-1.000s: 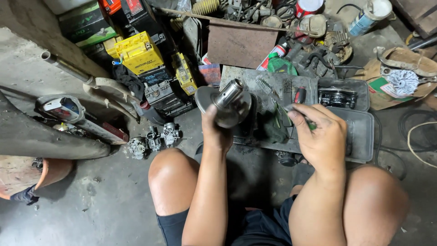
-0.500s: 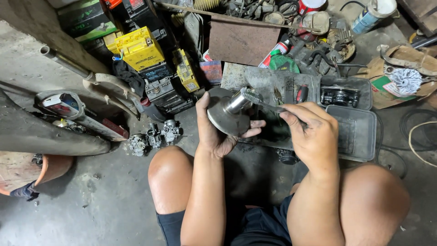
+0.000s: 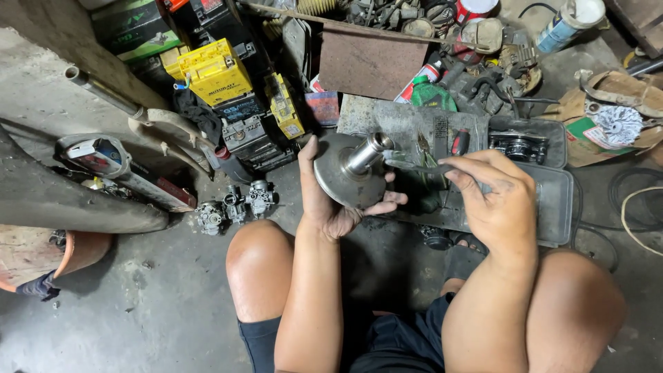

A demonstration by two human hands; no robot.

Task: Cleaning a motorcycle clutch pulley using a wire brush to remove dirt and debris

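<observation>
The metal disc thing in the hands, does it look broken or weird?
No, nothing on it looks broken. The round metal disc with its shiny tube sits tilted in the left hand, which cups it from below. The right hand holds a thin tool against the tube. The disc looks dull and greasy.

Pulley disc (image 3: pixel 343 181): dull grey metal, its centre sleeve (image 3: pixel 368 152) polished and shiny. Far-left battery case (image 3: pixel 214 71) glossy yellow plastic. Floor (image 3: pixel 138 311) rough, stained concrete.

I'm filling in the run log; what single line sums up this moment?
left hand: holds metal disc with hollow shaft | right hand: holds thin tool at shaft | carburettors on floor
</observation>
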